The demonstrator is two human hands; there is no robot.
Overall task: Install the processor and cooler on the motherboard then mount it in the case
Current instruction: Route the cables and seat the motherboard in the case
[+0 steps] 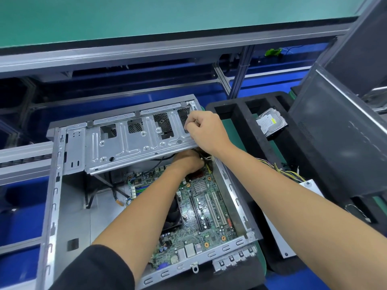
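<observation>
Your right hand (204, 130) grips the drive cage (134, 141) at twelve o'clock; your left hand (188, 162), grip hidden, reaches beneath; the motherboard (201, 208) lies in the case (53, 185) on blue bench (18, 208); foam tray (243, 105) at two.

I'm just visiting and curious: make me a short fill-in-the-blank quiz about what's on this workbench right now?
1. The green motherboard lies inside the open metal ____.
2. The right hand grips the edge of the hinged drive cage, while the ____ hand reaches under it.
3. The hard drive sits in a black ____ tray.
4. The left arm wears a ____ sleeve.

Missing words: case; left; foam; black
</observation>
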